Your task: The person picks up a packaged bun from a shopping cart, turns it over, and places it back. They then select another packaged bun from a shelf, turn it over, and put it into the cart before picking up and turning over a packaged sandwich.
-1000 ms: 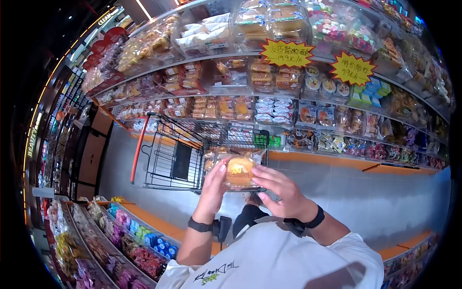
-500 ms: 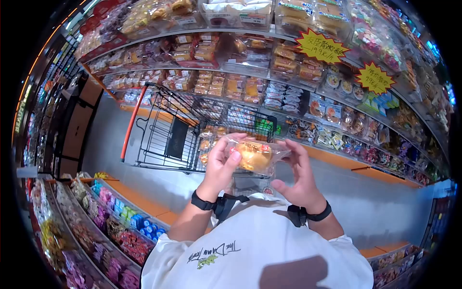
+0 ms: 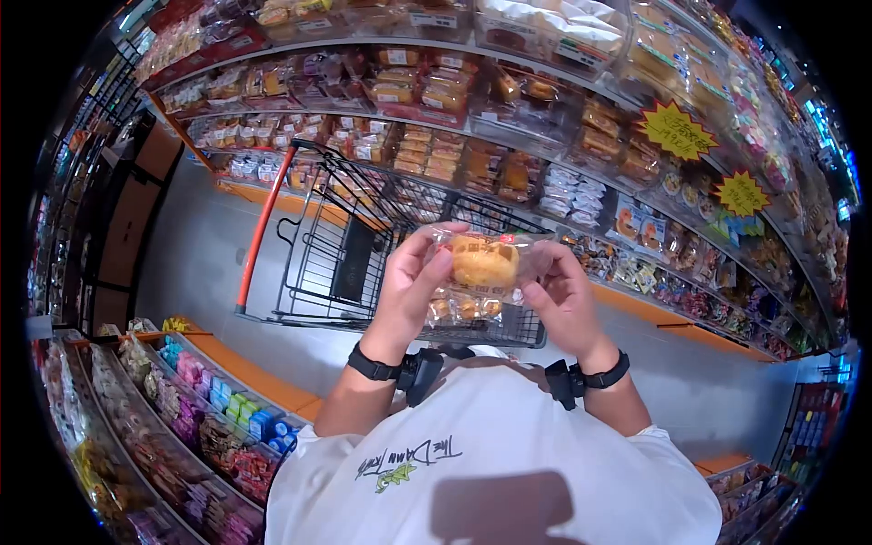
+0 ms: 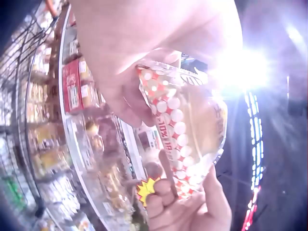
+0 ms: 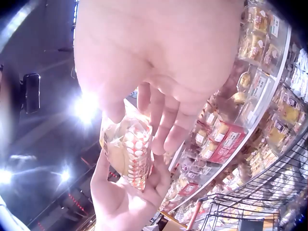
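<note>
"Your shirt (image 3: 536,431) is white and short-sleeved."

"Yes, and your front carries black lettering (image 3: 420,456) with a small green drawing (image 3: 394,479)."

"Each of your wrists wears a black band (image 3: 607,371) bearing a black block (image 3: 421,376)."

Golden bun (image 3: 486,264) (its wrapper (image 4: 174,129) white-dotted orange-red), black cart (image 3: 353,262), red handle (image 3: 269,227).
</note>
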A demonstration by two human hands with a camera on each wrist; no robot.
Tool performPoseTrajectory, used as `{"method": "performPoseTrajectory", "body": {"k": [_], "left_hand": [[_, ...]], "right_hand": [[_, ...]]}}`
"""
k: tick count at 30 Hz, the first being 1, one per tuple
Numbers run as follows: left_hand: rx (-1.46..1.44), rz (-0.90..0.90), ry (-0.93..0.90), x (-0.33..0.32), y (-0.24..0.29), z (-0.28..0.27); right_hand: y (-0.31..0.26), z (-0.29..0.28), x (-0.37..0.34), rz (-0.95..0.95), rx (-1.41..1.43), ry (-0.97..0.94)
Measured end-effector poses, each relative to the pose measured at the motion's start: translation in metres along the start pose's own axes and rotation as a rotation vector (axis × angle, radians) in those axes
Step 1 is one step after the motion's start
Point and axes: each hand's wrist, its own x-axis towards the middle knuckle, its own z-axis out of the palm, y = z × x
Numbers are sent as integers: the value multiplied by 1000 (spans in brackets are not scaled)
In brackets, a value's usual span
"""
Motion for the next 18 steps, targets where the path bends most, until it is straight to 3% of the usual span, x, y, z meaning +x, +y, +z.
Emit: {"method": "performPoseTrajectory", "body": {"k": [11,15,18], "left_hand": [[234,122,8,20,25,-52],[442,286,87,25,11,-60],[741,279,126,28,9,-62]], "right_hand": [[20,47,37,55,-17,285],[26,43,34,48,-47,348],[23,39,26,137,-129,369]]}}
